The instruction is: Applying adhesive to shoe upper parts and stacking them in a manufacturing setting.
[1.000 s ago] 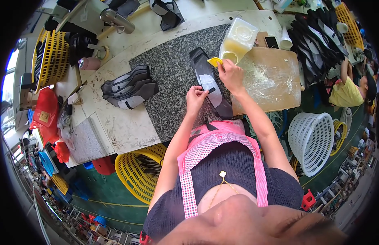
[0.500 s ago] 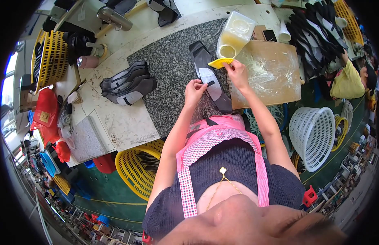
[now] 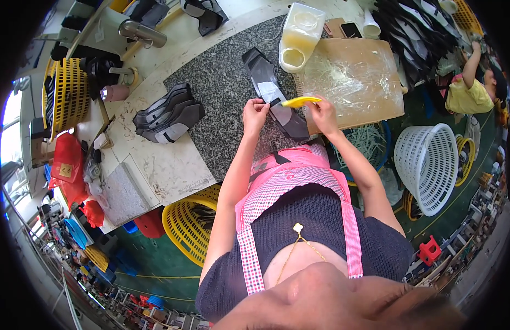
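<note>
A long dark grey flat piece [image 3: 293, 127] with a lighter grey patch lies slantwise on the speckled stone slab [image 3: 219, 77]. My left hand [image 3: 255, 115] is closed in a pinch at a small black strip [image 3: 275, 102] over the patch. My right hand [image 3: 323, 115] grips a yellow scraper [image 3: 303, 102], its tip pointing left, close to the strip. Whether the scraper touches the piece or the strip, I cannot tell. Beyond my right hand lies a translucent plastic container [image 3: 300, 39] with yellowish, glue-like contents.
A stack of similar grey pieces [image 3: 169, 113] sits at the slab's left. Right of it lies a smeared cardboard sheet [image 3: 354, 82], with a phone [image 3: 351, 30] behind. A white basket [image 3: 425, 168] and a yellow basket [image 3: 191, 220] stand below table level. Another person [image 3: 472, 91] is at the far right.
The yellow scraper has come down and turned from the container's mouth toward the black strip. My left fingers now meet at the strip. The whole view has shifted slightly.
</note>
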{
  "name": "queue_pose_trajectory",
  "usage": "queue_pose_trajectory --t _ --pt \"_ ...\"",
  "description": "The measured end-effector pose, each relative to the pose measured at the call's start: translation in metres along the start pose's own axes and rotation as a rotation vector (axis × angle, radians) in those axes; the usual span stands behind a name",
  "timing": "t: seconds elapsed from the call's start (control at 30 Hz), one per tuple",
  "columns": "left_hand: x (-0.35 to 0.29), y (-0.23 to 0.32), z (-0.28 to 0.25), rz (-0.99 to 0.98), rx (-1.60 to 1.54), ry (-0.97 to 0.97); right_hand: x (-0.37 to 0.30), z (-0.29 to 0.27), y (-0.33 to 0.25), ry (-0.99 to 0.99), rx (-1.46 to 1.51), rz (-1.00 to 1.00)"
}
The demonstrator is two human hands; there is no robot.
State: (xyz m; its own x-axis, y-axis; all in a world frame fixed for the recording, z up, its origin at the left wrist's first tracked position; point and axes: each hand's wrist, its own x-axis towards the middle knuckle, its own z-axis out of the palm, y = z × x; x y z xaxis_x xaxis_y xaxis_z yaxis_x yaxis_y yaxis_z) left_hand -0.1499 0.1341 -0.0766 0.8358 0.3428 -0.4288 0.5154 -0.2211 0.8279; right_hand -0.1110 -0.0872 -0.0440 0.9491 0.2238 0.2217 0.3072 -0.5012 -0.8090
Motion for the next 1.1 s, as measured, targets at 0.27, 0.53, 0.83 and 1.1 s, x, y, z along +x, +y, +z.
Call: queue_pose_trajectory --t 0.27,0.53,0.83,1.1 --pt "0.000 0.000 0.001 0.011 0.021 0.003 -0.004 -0.002 -0.013 0.008 0.064 0.141" --pt "0.006 -0.011 -0.002 0.010 -0.119 -0.040 -0.044 -0.053 -0.009 -0.064 -0.187 -0.110" --pt "0.005 0.008 -0.005 -0.207 -0.555 -0.149 -0.071 -0.075 -0.002 0.000 -0.180 -0.045" --pt "-0.004 0.016 0.034 -0.361 -0.832 -0.078 -0.017 -0.046 -0.007 0.098 0.046 -0.058"
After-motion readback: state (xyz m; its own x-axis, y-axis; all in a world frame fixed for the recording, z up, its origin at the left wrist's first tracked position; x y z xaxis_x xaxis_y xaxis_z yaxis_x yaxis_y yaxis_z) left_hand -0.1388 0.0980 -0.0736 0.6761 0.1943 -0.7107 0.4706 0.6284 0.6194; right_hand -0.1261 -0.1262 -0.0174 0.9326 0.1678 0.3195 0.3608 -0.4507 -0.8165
